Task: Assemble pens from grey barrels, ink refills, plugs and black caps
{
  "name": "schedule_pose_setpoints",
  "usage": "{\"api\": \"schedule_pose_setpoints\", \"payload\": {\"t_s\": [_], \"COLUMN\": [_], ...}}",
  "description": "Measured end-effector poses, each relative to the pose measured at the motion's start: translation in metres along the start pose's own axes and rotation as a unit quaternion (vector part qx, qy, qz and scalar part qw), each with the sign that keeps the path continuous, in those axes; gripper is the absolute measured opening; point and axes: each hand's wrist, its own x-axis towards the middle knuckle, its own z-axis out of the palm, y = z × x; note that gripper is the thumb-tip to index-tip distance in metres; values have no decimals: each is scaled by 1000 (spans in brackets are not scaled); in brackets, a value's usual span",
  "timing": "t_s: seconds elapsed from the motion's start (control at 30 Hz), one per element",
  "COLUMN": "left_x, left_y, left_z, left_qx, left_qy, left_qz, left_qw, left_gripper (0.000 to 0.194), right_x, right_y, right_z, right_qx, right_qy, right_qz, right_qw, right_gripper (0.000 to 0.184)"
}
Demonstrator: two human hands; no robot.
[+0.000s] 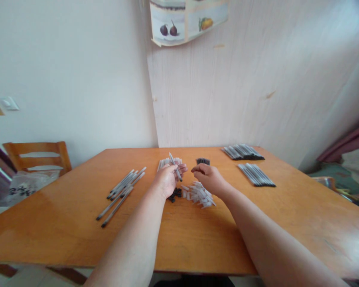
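Note:
My left hand [166,178] is closed on a pen [175,165] with a pale barrel and a dark lower end. The pen slants upward between the thumb and fingers. Slightly to the right, my right hand [211,177] has its fingers curled together; whether anything small is pinched there is hidden. Below the hands lie small black pieces [174,195] and a heap of translucent white pieces [201,195]. Behind my left hand is a row of whitish sticks [162,163], partly covered. A bundle of thin dark-tipped pieces [202,161] lies just beyond my right hand.
Loose pens with dark ends [124,189] are scattered on the left of the wooden table [77,223]. Two rows of similar pens, one farther back [242,151] and one nearer [256,174], lie on the right. A wooden chair [37,148] stands at the left.

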Motion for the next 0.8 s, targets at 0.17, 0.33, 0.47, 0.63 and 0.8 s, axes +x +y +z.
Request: {"api": "schedule_pose_setpoints", "payload": {"t_s": [0.17,0.33,0.47,0.63,0.8], "left_x": [-3,-6,-8,-9,-8], "left_y": [1,1,1,2,1], "left_z": [2,5,7,7,7], "left_qx": [-18,-28,-19,5,11], "left_qy": [-25,-43,-53,-49,-43], "left_qz": [26,35,31,15,14], "left_qw": [999,998,998,999,999], "left_gripper": [15,16,14,11,9], "right_x": [-8,-10,-9,-7,-7], "right_y": [-14,-19,-17,-14,-12], "right_z": [11,14,13,13,14], "right_qx": [40,94,143,166,114], "right_qy": [-101,-127,-104,-66,-38], "right_qz": [22,52,75,79,44], "right_qw": [994,986,981,981,992], "right_gripper": [34,32,24,21,21]}}
